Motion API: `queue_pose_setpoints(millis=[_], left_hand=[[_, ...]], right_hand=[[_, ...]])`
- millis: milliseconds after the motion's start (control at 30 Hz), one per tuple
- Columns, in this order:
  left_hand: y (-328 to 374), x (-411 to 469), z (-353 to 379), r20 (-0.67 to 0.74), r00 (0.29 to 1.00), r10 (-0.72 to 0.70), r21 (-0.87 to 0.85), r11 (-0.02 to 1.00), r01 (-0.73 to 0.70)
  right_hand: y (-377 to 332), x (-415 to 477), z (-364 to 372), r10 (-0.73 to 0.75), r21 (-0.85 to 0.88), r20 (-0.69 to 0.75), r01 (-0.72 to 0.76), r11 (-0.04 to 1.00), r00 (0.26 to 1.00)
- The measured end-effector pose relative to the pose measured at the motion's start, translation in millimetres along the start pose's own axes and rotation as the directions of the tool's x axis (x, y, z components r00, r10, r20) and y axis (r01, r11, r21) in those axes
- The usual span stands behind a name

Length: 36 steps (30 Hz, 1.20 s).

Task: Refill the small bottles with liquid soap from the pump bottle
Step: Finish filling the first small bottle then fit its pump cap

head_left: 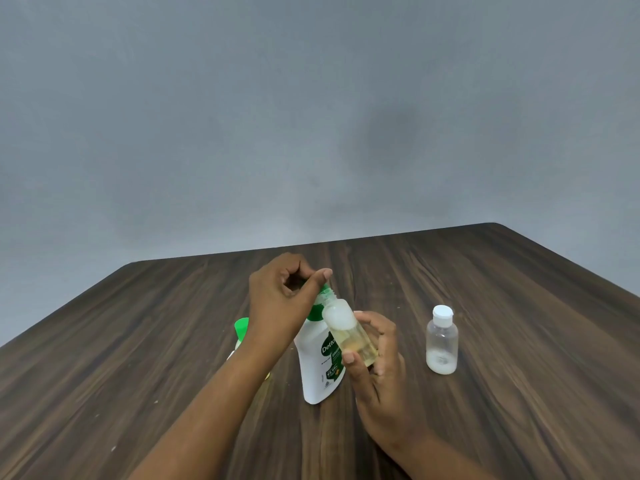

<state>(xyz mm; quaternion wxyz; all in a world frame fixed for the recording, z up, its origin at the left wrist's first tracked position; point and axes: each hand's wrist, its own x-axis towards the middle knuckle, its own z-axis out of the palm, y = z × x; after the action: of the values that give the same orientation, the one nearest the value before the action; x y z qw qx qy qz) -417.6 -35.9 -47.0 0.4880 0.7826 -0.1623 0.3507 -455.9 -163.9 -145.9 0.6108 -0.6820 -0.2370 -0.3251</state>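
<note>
At mid-table, the left hand point(280, 299) is curling its fingers over the green head of the pump bottle point(320, 362); the right hand point(377, 368) is gripping the tilted small bottle point(353, 341) just beside its spout. Press slowly, keeping mouth and spout aligned.

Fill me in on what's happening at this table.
A person is refilling. The left hand grips the pump head of the white-and-green pump bottle, standing on the table. The right hand holds a small bottle, partly filled with yellowish liquid, tilted up to the pump. A capped second bottle stands apart on the right.
</note>
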Motion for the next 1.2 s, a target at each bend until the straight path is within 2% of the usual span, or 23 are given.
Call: queue_pose_setpoints(millis=[200, 433, 767, 933, 1200], left_hand=[[-2, -5, 1, -0.035, 0.999, 0.004, -0.020, 1.000, -0.005], [6, 9, -4, 0.037, 0.998, 0.044, 0.031, 0.999, -0.045], [-3, -5, 3, -0.074, 0.996, 0.042, -0.022, 0.999, -0.043], [5, 3, -2, -0.028, 0.996, 0.086, 0.037, 0.996, -0.085], [-6, -9, 2, -0.056, 0.998, 0.013, -0.051, 0.999, -0.016]], right_hand=[[-1, 1, 0, -0.008, 0.011, 0.000, 0.008, 1.000, 1.000], [0, 4, 2, -0.006, 0.006, 0.005, 0.006, 1.000, 1.000], [1, 1, 1, 0.000, 0.032, 0.011, 0.000, 0.999, 1.000], [0, 2, 2, -0.018, -0.002, -0.005, 0.018, 1.000, 1.000], [-1, -2, 2, -0.001, 0.043, 0.015, 0.000, 0.999, 1.000]])
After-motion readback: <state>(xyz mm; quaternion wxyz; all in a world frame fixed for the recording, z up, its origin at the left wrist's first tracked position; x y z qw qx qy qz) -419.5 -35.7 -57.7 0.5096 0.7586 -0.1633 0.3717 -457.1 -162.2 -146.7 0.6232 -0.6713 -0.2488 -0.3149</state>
